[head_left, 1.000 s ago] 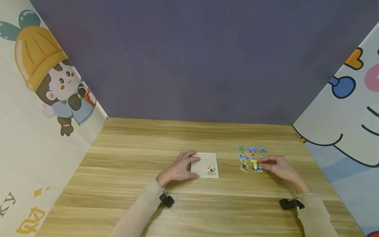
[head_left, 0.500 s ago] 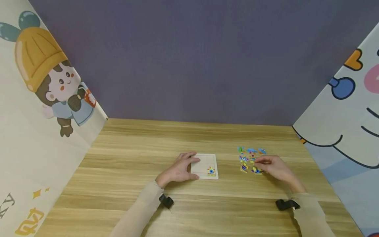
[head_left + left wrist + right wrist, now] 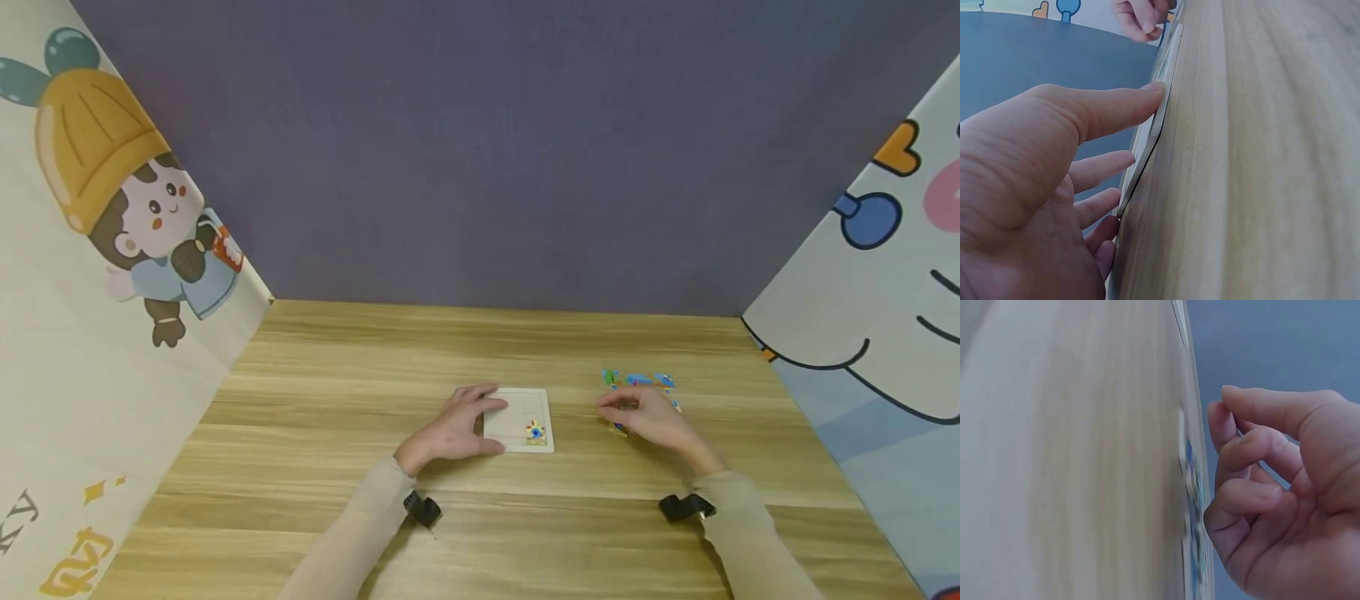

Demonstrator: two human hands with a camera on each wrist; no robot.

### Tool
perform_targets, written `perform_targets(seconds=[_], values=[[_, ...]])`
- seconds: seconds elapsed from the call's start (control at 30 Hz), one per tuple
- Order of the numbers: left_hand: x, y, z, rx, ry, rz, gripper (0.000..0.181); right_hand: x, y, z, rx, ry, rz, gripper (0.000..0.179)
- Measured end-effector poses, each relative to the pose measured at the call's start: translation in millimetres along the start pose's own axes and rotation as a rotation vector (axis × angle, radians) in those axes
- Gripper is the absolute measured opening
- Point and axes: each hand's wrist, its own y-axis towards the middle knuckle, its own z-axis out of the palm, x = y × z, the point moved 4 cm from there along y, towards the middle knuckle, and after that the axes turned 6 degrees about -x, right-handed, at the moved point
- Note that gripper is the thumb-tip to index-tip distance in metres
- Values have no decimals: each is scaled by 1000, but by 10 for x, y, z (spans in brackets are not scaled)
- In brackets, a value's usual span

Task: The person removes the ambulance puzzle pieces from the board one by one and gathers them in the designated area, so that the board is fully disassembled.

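A small white puzzle tray (image 3: 512,417) lies on the table. One square piece (image 3: 536,432) with a blue and red flower-like print sits in its near right corner. My left hand (image 3: 448,425) rests on the tray's left side, thumb along the near edge. In the left wrist view, the other fingers of my left hand (image 3: 1041,181) touch the tray's rim. My right hand (image 3: 651,417) hovers over loose puzzle pieces (image 3: 637,380) and hides several of them. In the right wrist view, thumb and forefinger of my right hand (image 3: 1279,469) come close together, with no piece visible between them.
Right of the tray, colourful puzzle pieces (image 3: 1194,519) lie in rows on the wooden table (image 3: 337,358). A dark wall (image 3: 480,167) stands behind it. Cartoon-printed panels (image 3: 150,208) rise on both sides.
My right hand has moved left across the loose pieces, covering the middle and near ones. My left hand and the tray have stayed in place.
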Motion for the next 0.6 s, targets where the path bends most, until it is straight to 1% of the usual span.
perform_targets(seconds=[0.1,0.3,0.6], values=[[7,2,9,-2,-4,7,71,41,43,86,-4,-36,-17,25],[6,-11,2,-8,-10,12,70,151,98,212,-3,-52,-18,23],[-5,-10,-3,-11,-21,23,70,289,152,419,50,-3,-43,20]])
